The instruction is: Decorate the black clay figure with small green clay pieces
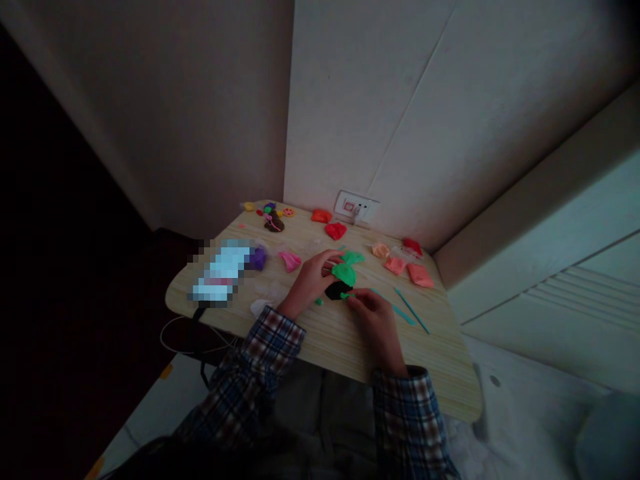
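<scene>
A green clay piece (344, 273) sits on top of a black clay lump (337, 291) near the middle of the light wooden table (320, 333). My left hand (313, 280) curls round the green piece from the left, fingers closed on it. My right hand (373, 320) pinches a small green bit at the right side of the black lump. Another green clay piece (354, 257) lies just behind. Both sleeves are plaid.
Red (335, 231), orange (321, 215), pink (289, 261), salmon (420, 275) and purple (257, 259) clay pieces lie scattered on the table. Two teal modelling tools (411, 311) lie right of my hands. A blurred-out object (223, 272) rests at the left. A wall socket (356, 207) sits behind the table.
</scene>
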The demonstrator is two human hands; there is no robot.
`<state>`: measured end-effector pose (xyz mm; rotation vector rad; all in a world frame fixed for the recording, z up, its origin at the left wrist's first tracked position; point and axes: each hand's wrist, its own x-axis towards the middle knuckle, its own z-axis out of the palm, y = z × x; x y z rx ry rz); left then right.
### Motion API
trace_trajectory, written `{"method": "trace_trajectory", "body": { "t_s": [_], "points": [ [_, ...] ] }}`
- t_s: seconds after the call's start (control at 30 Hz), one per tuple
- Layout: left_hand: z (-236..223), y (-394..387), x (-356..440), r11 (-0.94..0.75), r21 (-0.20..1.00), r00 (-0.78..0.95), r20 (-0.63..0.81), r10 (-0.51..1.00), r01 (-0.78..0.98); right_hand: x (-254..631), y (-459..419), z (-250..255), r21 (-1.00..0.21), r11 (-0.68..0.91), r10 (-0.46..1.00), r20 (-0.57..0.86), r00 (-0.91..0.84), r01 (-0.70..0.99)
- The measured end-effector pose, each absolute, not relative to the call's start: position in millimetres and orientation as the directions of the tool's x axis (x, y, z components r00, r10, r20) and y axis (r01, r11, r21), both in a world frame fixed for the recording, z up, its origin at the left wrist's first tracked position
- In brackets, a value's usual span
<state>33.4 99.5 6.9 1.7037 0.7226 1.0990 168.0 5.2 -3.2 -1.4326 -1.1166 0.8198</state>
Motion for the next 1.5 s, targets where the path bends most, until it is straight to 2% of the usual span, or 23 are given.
{"method": "trace_trajectory", "body": {
  "t_s": [0.27,0.57,0.87,1.27,1.5],
  "points": [
    [3,102,39,-0.261,0.960,0.379,0.280,0.882,-0.103,156,10,2,-0.983,0.079,0.911,0.139,0.389,0.166],
    [3,104,40,-0.249,0.968,0.327,0.234,0.916,0.005,151,18,-3,-0.986,0.117,0.883,0.159,0.442,0.122],
    [-3,105,43,-0.194,0.979,0.331,0.206,0.921,-0.069,143,24,-3,-0.994,0.108,0.915,0.097,0.393,-0.004],
    [-14,111,50,-0.156,0.975,0.309,0.198,0.930,-0.156,148,32,-4,-0.992,0.106,0.903,0.068,0.424,-0.068],
    [-8,109,48,-0.017,0.968,0.338,0.104,0.936,-0.250,150,37,-8,-0.986,0.120,0.916,0.065,0.395,-0.114]
  ]
}}
